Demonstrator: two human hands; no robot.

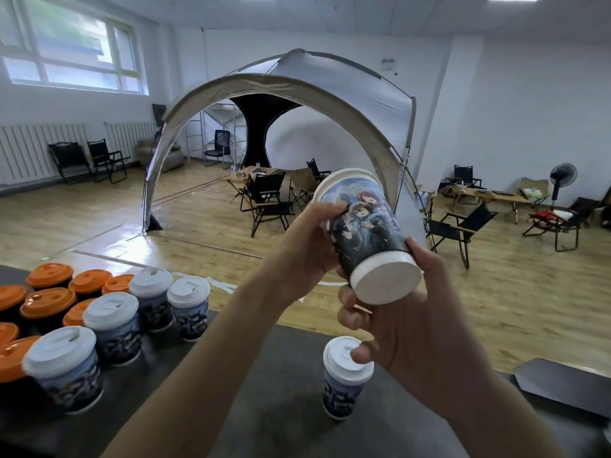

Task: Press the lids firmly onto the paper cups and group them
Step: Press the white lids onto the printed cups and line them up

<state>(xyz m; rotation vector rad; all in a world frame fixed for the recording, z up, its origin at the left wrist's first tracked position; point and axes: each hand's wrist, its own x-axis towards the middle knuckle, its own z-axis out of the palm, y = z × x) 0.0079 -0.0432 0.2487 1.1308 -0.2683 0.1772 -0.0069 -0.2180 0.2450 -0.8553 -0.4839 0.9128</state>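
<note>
I hold a printed blue paper cup (pixel 367 233) up in the air, tilted so its white base faces me and its rim points away. My left hand (pixel 307 246) grips its side near the rim. My right hand (pixel 410 312) curls round the base end from below. I cannot tell if a lid sits on this cup. Below my right hand, a lone blue cup with a white lid (pixel 344 375) stands upright on the dark table (pixel 264 408). At the left stand several white-lidded blue cups (pixel 112 325) and, behind them, several orange-lidded dark cups (pixel 49 302).
A dark flat tray or board (pixel 562 385) lies at the table's right end. Beyond the table's far edge are a wooden floor, a large arched tent (pixel 297 94), folding chairs and a standing fan (pixel 562 180).
</note>
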